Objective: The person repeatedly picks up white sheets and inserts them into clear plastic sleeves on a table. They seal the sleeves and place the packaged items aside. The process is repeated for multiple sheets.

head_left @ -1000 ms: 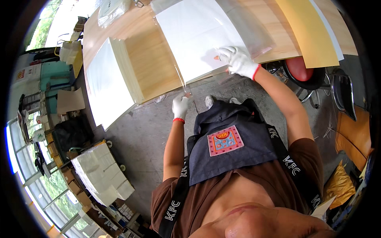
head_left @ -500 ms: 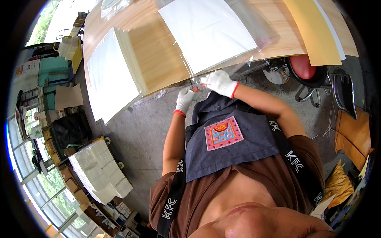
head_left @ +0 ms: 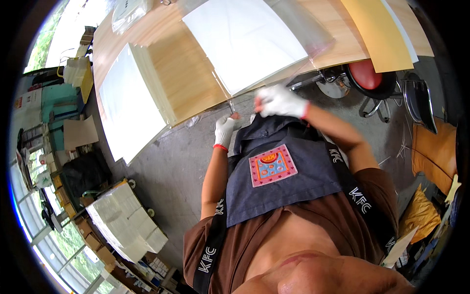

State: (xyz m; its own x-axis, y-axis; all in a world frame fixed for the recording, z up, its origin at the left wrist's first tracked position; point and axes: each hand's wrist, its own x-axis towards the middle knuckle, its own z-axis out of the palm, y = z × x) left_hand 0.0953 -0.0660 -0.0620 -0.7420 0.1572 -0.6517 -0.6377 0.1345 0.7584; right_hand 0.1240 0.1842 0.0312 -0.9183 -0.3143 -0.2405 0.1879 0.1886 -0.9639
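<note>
White sheets in a clear plastic bag [head_left: 247, 46] lie at the table's near edge, and a transparent strip of the bag hangs over that edge. My left hand [head_left: 224, 131], in a white glove with a red cuff and bare fingertips, is just below this strip. Its thumb and fingers are pinched together on the film. My right hand [head_left: 283, 101], gloved the same way, is raised over the apron, to the right of the left hand. Its fingers are curled in and blurred by motion; whatever they hold is hidden. To the left lies a stack of bagged white sheets [head_left: 128, 100].
Yellow card [head_left: 379, 34] overhangs the table [head_left: 181, 63] at the right. A red-seated stool [head_left: 364, 73] stands below it. Clear bags [head_left: 129, 14] lie at the back left. A loaded white stack [head_left: 125, 220] on wheels stands on the floor at left.
My right hand has moved slightly right, away from the left hand, and is now blurred. The left hand stays near the bag's hanging strip. The whole view has shifted a little.
</note>
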